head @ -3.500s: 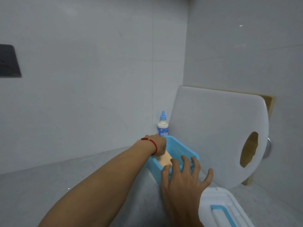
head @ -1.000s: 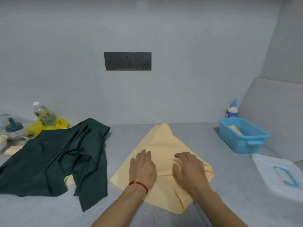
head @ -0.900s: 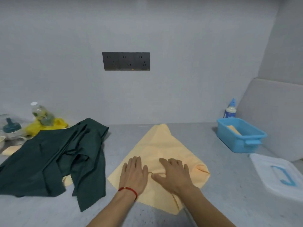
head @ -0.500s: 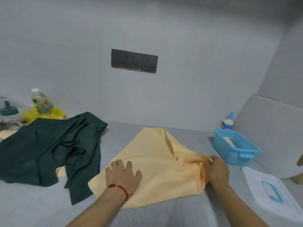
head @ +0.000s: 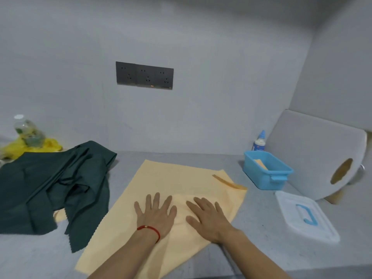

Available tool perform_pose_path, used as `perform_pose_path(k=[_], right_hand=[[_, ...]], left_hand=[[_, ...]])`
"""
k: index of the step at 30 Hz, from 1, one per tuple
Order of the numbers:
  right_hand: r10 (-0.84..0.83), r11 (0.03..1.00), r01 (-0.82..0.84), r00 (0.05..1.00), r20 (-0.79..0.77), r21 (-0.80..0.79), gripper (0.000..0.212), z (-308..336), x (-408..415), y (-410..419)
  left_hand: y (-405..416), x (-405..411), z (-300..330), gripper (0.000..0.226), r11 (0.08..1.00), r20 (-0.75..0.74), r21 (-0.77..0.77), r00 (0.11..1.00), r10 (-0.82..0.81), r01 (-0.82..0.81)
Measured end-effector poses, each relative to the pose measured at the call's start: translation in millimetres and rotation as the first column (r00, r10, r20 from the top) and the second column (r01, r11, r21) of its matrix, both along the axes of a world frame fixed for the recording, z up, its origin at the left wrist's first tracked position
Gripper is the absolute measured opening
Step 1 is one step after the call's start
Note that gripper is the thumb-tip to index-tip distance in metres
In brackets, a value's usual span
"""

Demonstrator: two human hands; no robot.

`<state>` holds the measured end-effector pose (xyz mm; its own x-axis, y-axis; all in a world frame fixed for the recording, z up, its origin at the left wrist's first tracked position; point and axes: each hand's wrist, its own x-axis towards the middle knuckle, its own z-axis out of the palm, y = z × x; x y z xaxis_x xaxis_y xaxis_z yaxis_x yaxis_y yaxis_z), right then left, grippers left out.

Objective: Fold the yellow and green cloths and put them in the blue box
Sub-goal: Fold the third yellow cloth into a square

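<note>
Cloth fills the middle of the head view: a yellow cloth (head: 181, 198) lies spread flat on the grey worktop (head: 261, 222), one corner at its right edge turned over. Both hands press on it side by side with fingers straight and spread, grasping nothing; the left hand (head: 155, 215), a red band (head: 150, 230) at its wrist, sits just beside the right hand (head: 207, 216). To the left a green cloth (head: 54, 186) lies crumpled on the worktop, its near edge lapping over the yellow cloth's left side. At the right rear stands the blue box (head: 267, 179), apart from the yellow cloth, with a folded yellowish piece already inside. Behind the box is a small bottle (head: 259, 141), and a white board (head: 316, 154) leans on the side wall. A white lid (head: 307, 216) lies flat near the box. At far left a clear bottle (head: 27, 130) rests on a yellow bag (head: 30, 146). A dark socket strip (head: 144, 75) is on the back wall.
</note>
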<state>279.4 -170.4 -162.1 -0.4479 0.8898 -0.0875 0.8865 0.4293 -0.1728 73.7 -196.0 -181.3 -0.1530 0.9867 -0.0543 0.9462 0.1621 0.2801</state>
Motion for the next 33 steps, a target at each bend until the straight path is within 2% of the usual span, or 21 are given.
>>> perform_pose_path(k=[3,7,9,11,13,15,17,19,21,22,24,28,30,32,33], right_hand=[[-0.050,0.994,0.058,0.995,-0.081,0.090,0.053,-2,36,-1],[-0.233,0.956,0.263,0.949,-0.211,0.128,0.068,7,96,-13],[-0.333,0.910,0.383,0.904,-0.269,0.159,0.069,6,119,-27],[-0.383,0.853,0.480,0.843,-0.378,0.205,0.057,11,129,-39],[-0.350,0.774,0.537,0.805,-0.480,0.335,0.045,23,124,-40],[-0.199,0.760,0.459,0.838,-0.508,0.460,0.043,36,107,-39],[-0.012,0.857,0.209,0.922,-0.388,0.472,0.044,42,83,-39],[0.046,0.974,0.000,0.979,-0.198,0.226,0.050,34,60,-36],[-0.026,1.000,0.026,1.000,-0.010,-0.014,0.058,18,51,-30],[-0.062,0.997,0.063,0.998,0.027,-0.049,0.059,10,52,-28],[-0.101,0.995,0.101,0.994,-0.032,0.001,0.056,1,59,-26],[-0.077,0.958,0.111,0.988,-0.136,0.264,0.045,-2,86,-28],[-0.047,0.949,0.100,0.983,-0.179,0.299,0.035,-3,99,-33],[-0.011,0.944,0.063,0.988,-0.157,0.325,0.024,-1,111,-36],[0.002,0.934,0.053,0.988,-0.155,0.353,0.021,3,116,-37]], left_hand=[[-2,6,1,0.068,0.997,-0.002,-0.023,0.997,0.076,-0.076],[0,13,2,0.066,0.988,0.008,-0.054,0.989,0.146,-0.146],[1,15,3,0.067,0.985,-0.016,-0.073,0.987,0.157,-0.158],[2,19,7,0.072,0.984,-0.023,-0.100,0.989,0.147,-0.149],[2,19,12,0.080,0.981,-0.028,-0.136,0.990,0.137,-0.140],[2,18,15,0.091,0.977,-0.038,-0.173,0.992,0.122,-0.127],[0,17,17,0.104,0.972,-0.049,-0.204,0.993,0.106,-0.114],[-2,18,18,0.113,0.970,-0.052,-0.214,0.993,0.104,-0.112],[-2,19,18,0.116,0.970,-0.054,-0.209,0.992,0.113,-0.121],[-2,19,19,0.117,0.970,-0.052,-0.207,0.992,0.117,-0.125],[0,19,19,0.118,0.969,-0.051,-0.209,0.991,0.121,-0.129],[8,16,23,0.120,0.966,-0.046,-0.214,0.989,0.140,-0.147],[10,16,26,0.120,0.958,-0.070,-0.241,0.988,0.139,-0.152],[8,18,31,0.113,0.962,-0.083,-0.239,0.990,0.112,-0.129],[6,18,34,0.103,0.977,-0.068,-0.188,0.994,0.085,-0.096]])
